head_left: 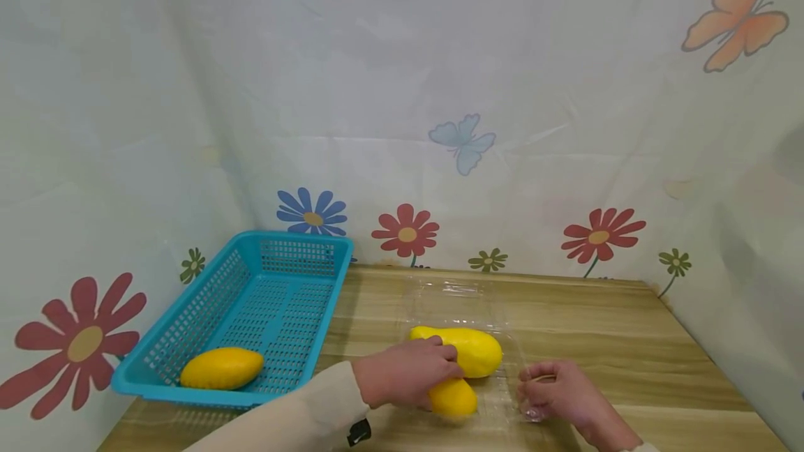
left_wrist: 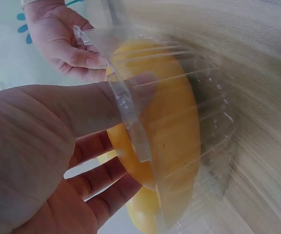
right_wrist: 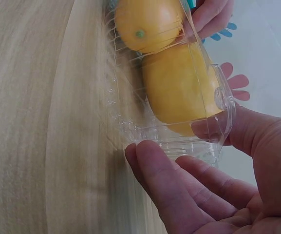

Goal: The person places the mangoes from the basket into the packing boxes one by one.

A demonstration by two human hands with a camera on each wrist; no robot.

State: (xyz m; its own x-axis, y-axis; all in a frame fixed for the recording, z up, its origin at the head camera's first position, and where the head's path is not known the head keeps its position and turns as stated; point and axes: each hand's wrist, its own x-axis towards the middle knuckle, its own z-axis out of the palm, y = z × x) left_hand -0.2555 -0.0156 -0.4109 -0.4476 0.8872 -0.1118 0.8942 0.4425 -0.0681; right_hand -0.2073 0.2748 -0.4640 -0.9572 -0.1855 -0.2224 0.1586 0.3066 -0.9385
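Fruit [head_left: 455, 400] in clear box [head_left: 501, 390] is being grasped by your left grip [head_left: 408, 372]; your right grip [head_left: 562, 393] is pinching this box.

glossy plastic container [head_left: 449, 302], matt plastic basket [head_left: 276, 312], smooth wood-grain tabletop [head_left: 603, 340].

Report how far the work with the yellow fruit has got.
Looks done: a large yellow fruit lies in the clear plastic clamshell. In hand: the left hand grips an orange-yellow fruit there; the right hand pinches the clamshell's edge. Probably left, if this is packing: the mango-like fruit in the turquoise basket, and the open lid.
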